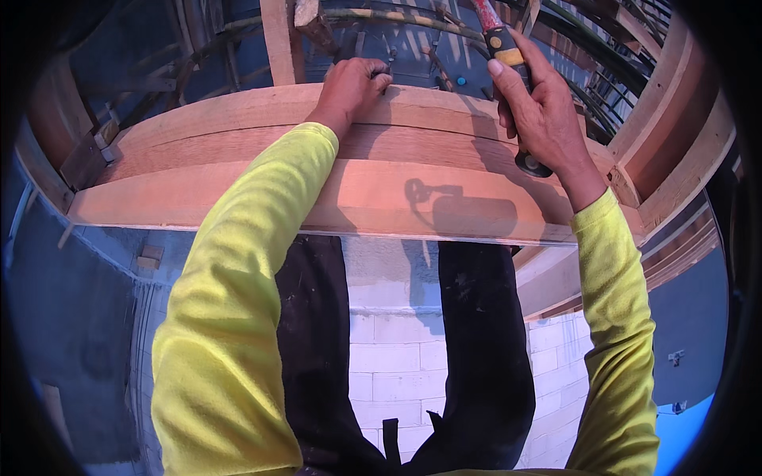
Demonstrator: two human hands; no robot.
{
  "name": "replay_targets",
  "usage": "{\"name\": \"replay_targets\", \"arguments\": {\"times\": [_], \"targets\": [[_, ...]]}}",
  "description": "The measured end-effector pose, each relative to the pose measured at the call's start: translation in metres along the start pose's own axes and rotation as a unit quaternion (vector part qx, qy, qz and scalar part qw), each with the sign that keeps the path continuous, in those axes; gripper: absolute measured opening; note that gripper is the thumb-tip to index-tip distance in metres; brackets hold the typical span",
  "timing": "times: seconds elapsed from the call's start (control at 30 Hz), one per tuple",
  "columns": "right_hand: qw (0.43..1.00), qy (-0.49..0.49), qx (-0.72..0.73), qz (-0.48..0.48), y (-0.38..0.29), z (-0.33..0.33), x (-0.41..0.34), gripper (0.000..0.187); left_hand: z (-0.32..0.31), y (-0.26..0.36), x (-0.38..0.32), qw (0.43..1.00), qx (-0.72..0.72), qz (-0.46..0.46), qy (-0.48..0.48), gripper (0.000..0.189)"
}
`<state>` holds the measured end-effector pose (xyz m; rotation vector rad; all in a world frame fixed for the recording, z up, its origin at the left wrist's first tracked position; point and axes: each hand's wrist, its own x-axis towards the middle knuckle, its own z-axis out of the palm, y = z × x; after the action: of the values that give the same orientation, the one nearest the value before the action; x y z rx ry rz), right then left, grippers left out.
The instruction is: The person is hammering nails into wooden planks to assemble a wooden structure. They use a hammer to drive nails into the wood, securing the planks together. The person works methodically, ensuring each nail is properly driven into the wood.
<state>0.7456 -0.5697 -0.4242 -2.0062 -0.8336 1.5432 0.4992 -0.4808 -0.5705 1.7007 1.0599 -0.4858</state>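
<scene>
My right hand (539, 104) is closed around the black and yellow grip of a hand tool (509, 56), whose red shaft runs out of the picture at the top; its head is out of view. My left hand (355, 89) rests at the far edge of a long wooden beam (238, 110), fingers curled over that edge. Something small and dark shows by its fingertips, too hidden to name. Nearer to me, a second board (381, 196) lies alongside, bearing the shadow of a hand and a tool.
An upright timber post (281, 41) stands beyond the beam, with bamboo poles (387, 16) behind. Timber framing (667, 113) rises at right. Below, between my dark-trousered legs, is a pale block wall (396, 357). A drop opens past the beam's far edge.
</scene>
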Motion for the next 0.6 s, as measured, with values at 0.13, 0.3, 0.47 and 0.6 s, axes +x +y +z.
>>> {"name": "replay_targets", "arguments": {"times": [0.13, 0.3, 0.47, 0.6], "targets": [[0.993, -0.008, -0.075, -0.087, 0.053, 0.012, -0.012, 0.048, 0.001, 0.006, 0.004, 1.0, -0.002, 0.005, -0.008, 0.022], [0.993, -0.079, -0.085, 0.02, 0.017, -0.013, -0.008, 0.048, -0.006, 0.009, -0.003, 1.0, 0.005, -0.017, -0.018, 0.022], [1.0, 0.011, 0.016, 0.018, 0.019, 0.008, -0.006, 0.048, -0.014, 0.003, -0.003, 0.994, 0.088, -0.06, 0.005, 0.027], [0.981, -0.144, -0.126, 0.035, 0.036, -0.006, -0.007, 0.05, -0.063, 0.026, -0.024, 0.932, 0.291, -0.182, -0.117, 0.034]]}}
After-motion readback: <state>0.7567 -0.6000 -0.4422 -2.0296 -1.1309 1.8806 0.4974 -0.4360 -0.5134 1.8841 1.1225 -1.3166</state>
